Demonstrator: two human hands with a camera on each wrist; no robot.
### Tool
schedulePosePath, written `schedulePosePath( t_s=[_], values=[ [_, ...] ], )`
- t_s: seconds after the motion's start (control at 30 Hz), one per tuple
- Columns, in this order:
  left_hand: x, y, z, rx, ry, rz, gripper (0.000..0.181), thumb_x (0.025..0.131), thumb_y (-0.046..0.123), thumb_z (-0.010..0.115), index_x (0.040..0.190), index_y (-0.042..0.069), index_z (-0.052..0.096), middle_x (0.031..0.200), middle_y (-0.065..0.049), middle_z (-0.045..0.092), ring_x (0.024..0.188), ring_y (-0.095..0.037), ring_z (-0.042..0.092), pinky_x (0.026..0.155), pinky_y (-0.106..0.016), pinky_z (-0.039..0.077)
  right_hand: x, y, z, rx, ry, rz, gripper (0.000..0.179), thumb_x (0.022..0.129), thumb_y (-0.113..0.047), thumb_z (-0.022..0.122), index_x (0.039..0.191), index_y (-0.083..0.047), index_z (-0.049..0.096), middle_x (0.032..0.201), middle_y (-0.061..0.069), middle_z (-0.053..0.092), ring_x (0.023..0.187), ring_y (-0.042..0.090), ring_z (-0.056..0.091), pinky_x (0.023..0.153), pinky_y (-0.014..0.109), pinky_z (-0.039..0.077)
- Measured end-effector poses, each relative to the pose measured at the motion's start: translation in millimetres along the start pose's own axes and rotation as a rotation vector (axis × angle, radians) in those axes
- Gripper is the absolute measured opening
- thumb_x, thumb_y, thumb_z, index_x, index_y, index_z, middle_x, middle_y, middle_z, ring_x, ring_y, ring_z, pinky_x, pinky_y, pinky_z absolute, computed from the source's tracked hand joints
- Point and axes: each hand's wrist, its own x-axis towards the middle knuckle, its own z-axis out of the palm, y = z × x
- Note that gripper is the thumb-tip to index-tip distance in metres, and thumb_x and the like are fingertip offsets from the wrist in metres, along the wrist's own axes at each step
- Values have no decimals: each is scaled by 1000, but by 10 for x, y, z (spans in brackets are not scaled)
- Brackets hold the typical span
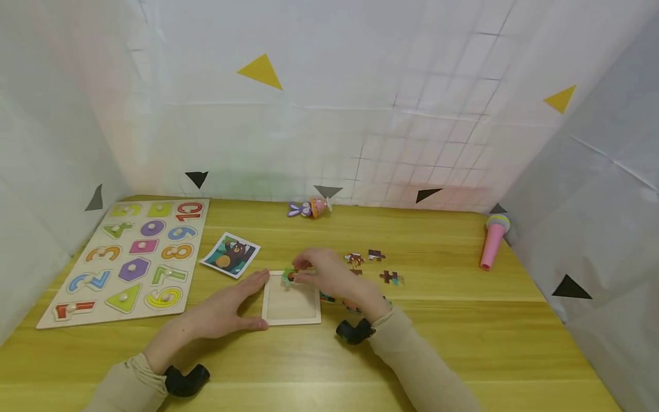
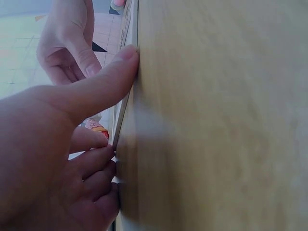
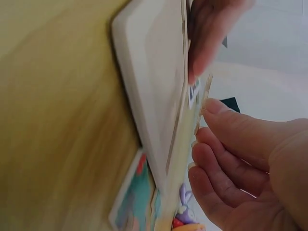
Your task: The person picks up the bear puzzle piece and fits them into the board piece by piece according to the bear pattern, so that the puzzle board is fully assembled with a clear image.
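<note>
My right hand (image 1: 329,272) pinches a small jigsaw piece (image 1: 289,276), green and brown, between thumb and fingertips. The piece appears edge-on in the right wrist view, tilted and close over the far part of a shallow square wooden puzzle tray (image 1: 317,309). Bare wood shows across the tray's floor. At the tray's left side, my left hand (image 1: 226,309) is spread, its thumb at the near corner and fingertips at the far corner. Several loose jigsaw pieces (image 1: 389,277) lie to the right of the tray, some partly covered by my right hand and wrist.
A picture card with a bear (image 1: 231,255) lies behind the left hand. The number and shape peg board (image 1: 190,286) takes up the left side. Toward the back wall sits a purple rabbit toy (image 1: 304,209); a pink toy microphone (image 1: 492,243) lies far right.
</note>
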Motion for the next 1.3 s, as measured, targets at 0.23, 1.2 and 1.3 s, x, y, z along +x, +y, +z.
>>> schedulePosePath(
  t_s=[0.23,1.2,1.3],
  values=[
    [11,-3,17,-2,-2,-7,95,88,53,70,158,6,27,165,-15,23,150,-38,23,118,-58,26,107,-53,108,-65,-25,-61,26,91,-14,74,113,-1,70,107,8,72,99,18,68,87,27,55],
    [-1,-22,15,2,-6,12,92,89,54,68,157,4,30,165,-17,22,151,-39,22,118,-60,25,149,-64,262,-106,33,-141,24,90,-14,76,111,-4,71,102,6,70,93,16,67,84,26,54],
    [1,-23,11,9,-9,15,92,89,54,68,157,5,30,165,-17,22,150,-39,23,117,-60,26,148,-57,272,-104,49,-140,25,89,-14,76,111,-4,71,102,5,70,94,16,67,85,27,55]
  ],
)
